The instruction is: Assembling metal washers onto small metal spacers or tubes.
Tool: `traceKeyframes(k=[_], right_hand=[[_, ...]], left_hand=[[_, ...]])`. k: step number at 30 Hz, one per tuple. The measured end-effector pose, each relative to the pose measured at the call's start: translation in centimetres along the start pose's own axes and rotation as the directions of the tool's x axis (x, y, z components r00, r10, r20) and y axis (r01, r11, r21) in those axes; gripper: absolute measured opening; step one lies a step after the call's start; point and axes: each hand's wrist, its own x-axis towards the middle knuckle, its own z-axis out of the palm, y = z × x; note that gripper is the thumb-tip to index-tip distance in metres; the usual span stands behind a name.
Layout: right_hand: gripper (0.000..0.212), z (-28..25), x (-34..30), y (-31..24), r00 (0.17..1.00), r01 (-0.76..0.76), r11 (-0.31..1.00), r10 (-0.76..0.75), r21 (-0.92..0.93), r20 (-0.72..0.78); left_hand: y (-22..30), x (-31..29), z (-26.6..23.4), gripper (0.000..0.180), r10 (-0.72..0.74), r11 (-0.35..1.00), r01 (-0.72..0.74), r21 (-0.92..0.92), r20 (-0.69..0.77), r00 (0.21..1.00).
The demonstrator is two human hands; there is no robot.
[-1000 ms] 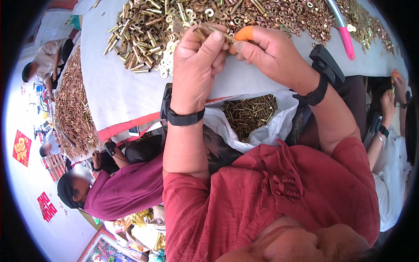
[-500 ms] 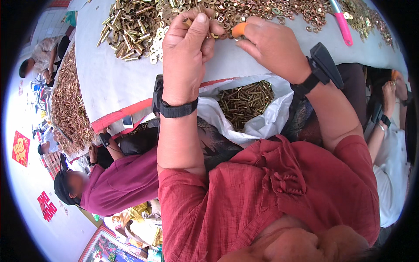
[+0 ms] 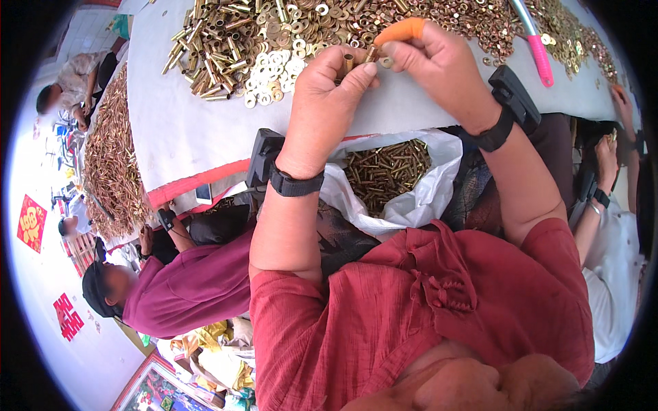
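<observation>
Over the table, my left hand point(image 3: 325, 103) is closed, with a brass-coloured metal sleeve point(image 3: 349, 63) between its fingers. A second small brass-coloured piece point(image 3: 371, 53) stands up at its thumb tip, where the two hands meet. My right hand point(image 3: 445, 75) wears an orange finger cot point(image 3: 401, 29) and pinches a small round washer point(image 3: 386, 62) beside that piece. Beyond my hands lie heaped metal sleeves point(image 3: 212, 65) at the left, pale flat washers point(image 3: 274, 72) in front, and small nuts point(image 3: 480, 31) to the right.
A white sack point(image 3: 445, 181) full of finished-looking metal pieces point(image 3: 387, 171) hangs open below the table edge. A pink-handled tool point(image 3: 540, 61) lies at the right. Another heap of metal parts point(image 3: 113, 157) covers the left side. Co-workers sit left and right; a phone point(image 3: 203, 194) is near the left one.
Both hands have come together. My left hand moved right and a little nearer to me, uncovering pale washers. My right hand's orange-covered finger rose and now reaches over the piece.
</observation>
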Motion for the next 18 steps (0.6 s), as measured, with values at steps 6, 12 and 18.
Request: traceKeyframes(k=[6, 12, 18], right_hand=[[0.020, 0.6, -0.6, -0.7, 0.988, 0.148, 0.985, -0.151, -0.084, -0.024], [0.017, 0.6, -0.1, -2.0, 0.943, 0.327, 0.882, -0.327, -0.340, 0.058], [0.012, 0.4, 1.5, -2.7, 0.864, 0.490, 0.790, -0.496, -0.369, 0.087]], left_hand=[[0.7, 0.3, 0.1, 0.011, 0.033, 0.997, -0.033, 0.070, 0.009, 0.999], [0.6, 0.5, -0.1, 0.011, 0.033, 0.995, -0.034, 0.096, 0.016, 0.999], [0.7, 1.2, -0.8, 0.009, -0.068, 0.969, 0.076, -0.236, 0.040, 0.997]])
